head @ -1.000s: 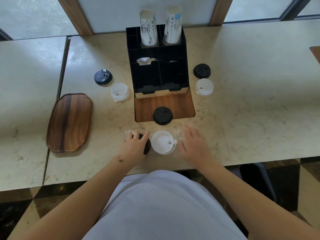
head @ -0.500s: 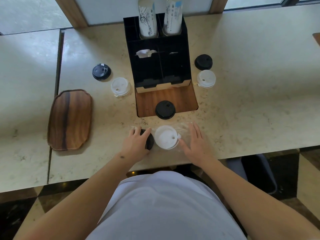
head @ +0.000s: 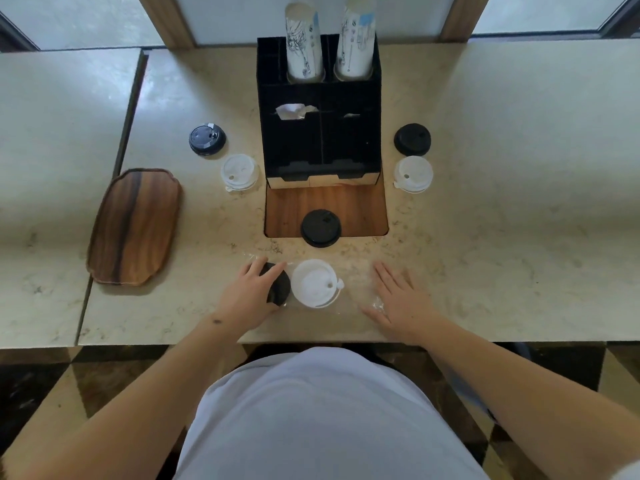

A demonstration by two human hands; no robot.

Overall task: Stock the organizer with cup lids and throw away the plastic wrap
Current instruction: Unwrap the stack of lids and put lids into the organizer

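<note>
Nearest the worktop [head: 485, 271] edge, my left hand [head: 251, 299] lies curled over a black lid stack [head: 280, 289], fingers draped across its top and holding it down. My right hand [head: 398, 299] is flat and spread, palm down on the clear plastic wrap [head: 356, 292], gripping nothing. Compared with a second ago, the right hand has slid outward, away from the white lid stack [head: 313, 283], which now stands clear between both hands. I judge that the wrap is being drawn off sideways while the left hand anchors the lids; the wrap is not yet free.

Beyond, a single black lid [head: 321, 228] sits on the front edge of the wooden inset board [head: 360, 213]. The black organizer [head: 320, 140] stands upright behind it; its front lid bays look empty, though their depth is dark. Two paper cup stacks [head: 304, 43] occupy its rear slots.

Flanking lids are unchanged in position: white lid [head: 239, 172] and dark lid [head: 207, 139] on the left, white lid [head: 413, 174] and black lid [head: 412, 139] on the right. A wooden tray [head: 133, 226] lies far left. Stocking has not begun.
</note>
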